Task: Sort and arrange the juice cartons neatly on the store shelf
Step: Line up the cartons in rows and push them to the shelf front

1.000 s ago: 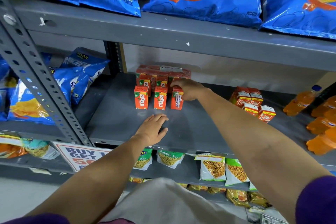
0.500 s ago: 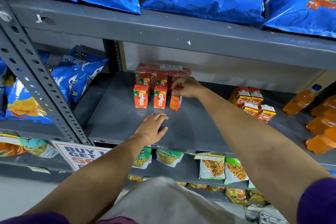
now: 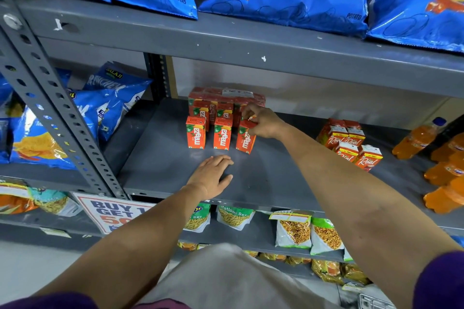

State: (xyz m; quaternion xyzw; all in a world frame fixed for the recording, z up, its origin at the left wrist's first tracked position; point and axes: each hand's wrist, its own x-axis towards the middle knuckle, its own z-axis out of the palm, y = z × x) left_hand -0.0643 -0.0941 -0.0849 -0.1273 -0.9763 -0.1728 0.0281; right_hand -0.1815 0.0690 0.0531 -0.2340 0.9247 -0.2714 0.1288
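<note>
Three small orange Maaza juice cartons stand in a front row on the grey shelf (image 3: 263, 175): a left carton (image 3: 195, 133), a middle carton (image 3: 222, 135) and a right carton (image 3: 246, 138). My right hand (image 3: 263, 121) pinches the top of the right carton, which leans slightly with its printed face forward. Behind the row stand more Maaza cartons and a shrink-wrapped pack (image 3: 226, 95). My left hand (image 3: 211, 175) lies flat and palm down on the shelf in front of the row, holding nothing.
Several Real juice cartons (image 3: 351, 143) cluster to the right, with orange drink bottles (image 3: 444, 168) beyond them. Blue crisp bags (image 3: 105, 105) fill the left bay and the shelf above. Snack packets (image 3: 293, 231) hang below. A perforated steel upright (image 3: 50, 108) crosses at left.
My right hand has turned the right carton round, from its side panel to its printed front, and set it in line with the other two. My left hand has stayed put.
</note>
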